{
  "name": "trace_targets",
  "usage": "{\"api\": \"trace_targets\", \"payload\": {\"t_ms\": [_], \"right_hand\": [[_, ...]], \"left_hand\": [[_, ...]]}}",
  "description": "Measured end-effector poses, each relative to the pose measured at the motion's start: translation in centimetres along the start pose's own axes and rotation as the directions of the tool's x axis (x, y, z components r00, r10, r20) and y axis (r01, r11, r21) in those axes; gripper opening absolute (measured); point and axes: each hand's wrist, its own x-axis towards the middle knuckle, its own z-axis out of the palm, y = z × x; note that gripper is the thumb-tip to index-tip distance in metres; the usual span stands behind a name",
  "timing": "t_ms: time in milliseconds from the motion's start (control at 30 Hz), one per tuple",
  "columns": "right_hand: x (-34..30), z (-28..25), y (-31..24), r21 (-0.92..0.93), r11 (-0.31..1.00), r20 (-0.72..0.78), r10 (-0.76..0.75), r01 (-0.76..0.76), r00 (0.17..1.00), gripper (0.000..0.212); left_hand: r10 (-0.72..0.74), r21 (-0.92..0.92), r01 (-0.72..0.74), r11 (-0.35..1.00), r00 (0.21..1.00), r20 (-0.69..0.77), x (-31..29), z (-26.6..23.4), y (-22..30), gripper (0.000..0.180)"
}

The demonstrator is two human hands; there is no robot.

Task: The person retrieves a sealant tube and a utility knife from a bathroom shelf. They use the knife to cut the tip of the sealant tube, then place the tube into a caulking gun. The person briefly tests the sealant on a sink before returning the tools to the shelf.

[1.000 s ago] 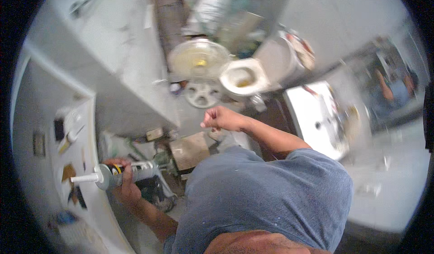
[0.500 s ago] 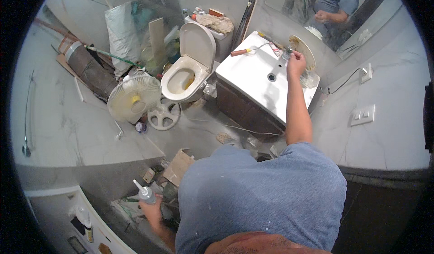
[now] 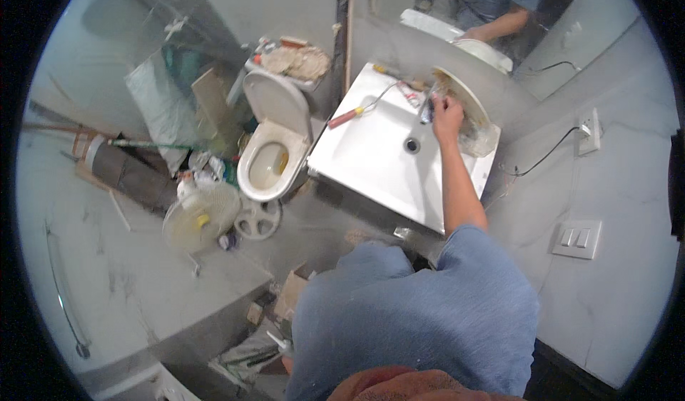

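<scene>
My right hand [image 3: 447,119] reaches over the white washbasin [image 3: 371,151], its fingers closed at the metal tap [image 3: 427,110] behind the drain hole. The fingers partly cover the top of the tap. Low down, beside my shirt, only a sliver of my left hand [image 3: 287,363] shows. It is closed on a bottle [image 3: 285,345] with a pale pointed nozzle; most of the bottle is hidden behind my body. On the basin's left rim lies a tool with a red-brown handle [image 3: 345,118] and a thin wire-like shaft.
A round dish-like piece [image 3: 472,94] leans behind the tap, beside crumpled clear plastic [image 3: 479,141]. The toilet [image 3: 275,162] stands left of the basin with its lid up. Further left are a fan [image 3: 202,219] and leaning boards. A plugged-in cord [image 3: 549,160] hangs on the right wall.
My view has shifted, so the basin sits lower and further left. The left hand and bottle have moved closer to my body and are now mostly hidden. My right hand stays at the tap.
</scene>
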Motion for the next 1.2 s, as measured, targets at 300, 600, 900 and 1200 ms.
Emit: {"api": "trace_targets", "payload": {"t_ms": [300, 600, 900, 1200], "right_hand": [[0.7, 0.6, -0.8, 0.459, 0.871, 0.067, 0.164, -0.177, 0.984, 0.027], [-4.7, 5.1, 6.7, 0.782, 0.01, 0.563, 0.42, -0.624, 0.712, 0.014], [-3.7, 6.3, 5.3, 0.383, 0.689, 0.603, 0.317, -0.615, 0.732, 0.026], [-2.3, 6.9, 6.9, 0.362, 0.827, 0.565, 0.172, -0.429, 0.807, 0.026]], "left_hand": [[0.12, 0.042, -0.125, 0.991, 0.985, 0.121, 5.5, 4.7, 12.7, 0.07], [0.222, -0.011, -0.224, 0.974, 0.956, 0.189, 6.7, 6.1, 19.0, 0.065], [0.141, -0.022, -0.139, 0.99, 0.967, 0.213, 4.6, 5.7, 13.8, 0.06], [-0.037, -0.138, 0.06, 0.989, 0.986, 0.164, -2.4, 4.7, 3.1, 0.056]]}}
